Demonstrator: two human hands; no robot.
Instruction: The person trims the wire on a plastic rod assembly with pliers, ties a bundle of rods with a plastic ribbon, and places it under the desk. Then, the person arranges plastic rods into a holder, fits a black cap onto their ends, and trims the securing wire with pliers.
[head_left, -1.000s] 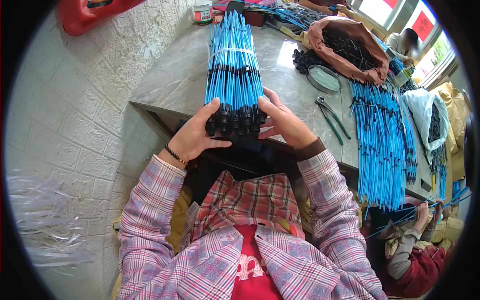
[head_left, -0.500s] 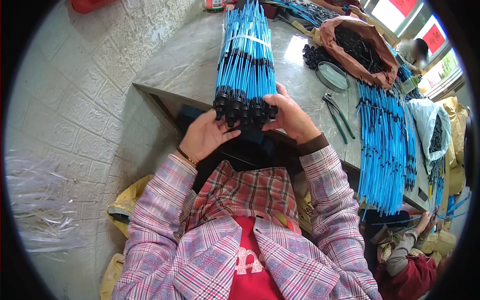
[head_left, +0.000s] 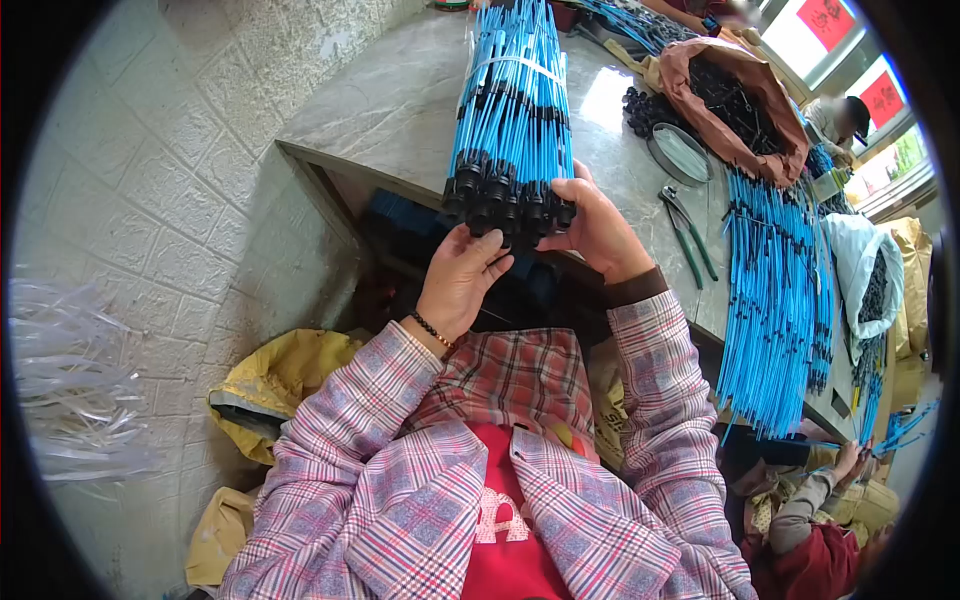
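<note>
A bundle of thin blue tubes (head_left: pixel 515 110) lies on the table with its thick black end fittings (head_left: pixel 497 197) over the front edge. A white tie (head_left: pixel 515 66) circles its upper part. My right hand (head_left: pixel 603 228) is closed on the bundle's right side, thumb on top and fingers partly hidden behind. At the lower ends, my left hand (head_left: pixel 462 275) has its fingers bent and its thumb against the black fittings; what its fingertips touch underneath is partly hidden.
On the grey table (head_left: pixel 370 120) are green-handled pliers (head_left: pixel 688 235), a round dish (head_left: pixel 680 153) and a brown sack (head_left: pixel 795 150) of black parts. More blue tubes (head_left: pixel 770 310) hang over the right edge. A white sack (head_left: pixel 850 260) stands beyond. Other people work at right.
My left hand has moved right and up against the black fittings, its fingers more closed. The view has shifted slightly; my right hand keeps its hold on the bundle.
</note>
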